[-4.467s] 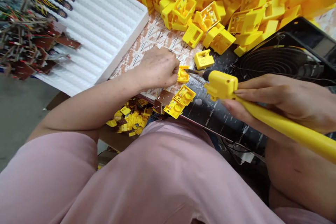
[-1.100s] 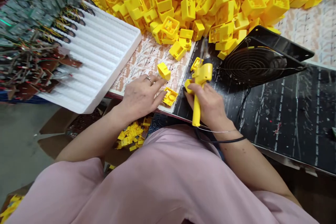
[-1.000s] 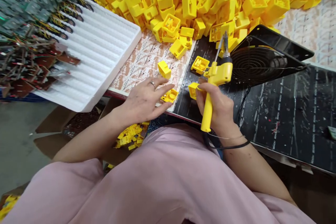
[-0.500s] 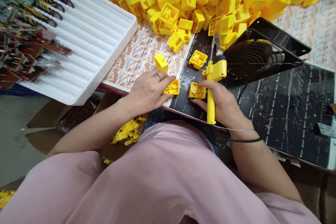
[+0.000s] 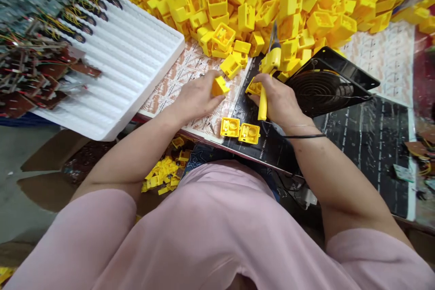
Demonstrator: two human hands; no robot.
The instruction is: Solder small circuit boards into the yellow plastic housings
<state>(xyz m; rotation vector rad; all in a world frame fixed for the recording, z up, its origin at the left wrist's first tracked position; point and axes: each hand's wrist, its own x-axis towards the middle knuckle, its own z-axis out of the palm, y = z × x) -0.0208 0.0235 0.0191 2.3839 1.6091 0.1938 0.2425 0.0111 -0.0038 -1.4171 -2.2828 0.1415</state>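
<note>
My left hand (image 5: 199,97) has its thumb and fingers around a small yellow plastic case (image 5: 220,86), just above the patterned sheet. In my right hand (image 5: 280,102) is a yellow pistol-shaped soldering gun (image 5: 272,60), its metal tip pointing away from me. The thumb and fingers of that same hand also grip a second open yellow case (image 5: 251,86), partly hidden by the hand. Nearer to me, two open yellow cases, a left one (image 5: 230,127) and a right one (image 5: 249,133), lie side by side with their insides facing up.
A large heap of yellow cases (image 5: 244,17) fills the back. At left, a white foam tray (image 5: 136,50) bears circuit boards and wired parts. A black fan (image 5: 326,86) leans at right on the black sheet (image 5: 360,145). Below the table edge, a box holds yellow pieces (image 5: 163,172).
Two open cases now lie side by side near the edge, released by my hands. Both hands have moved farther away, each to another case; the soldering gun moved along with my right hand.
</note>
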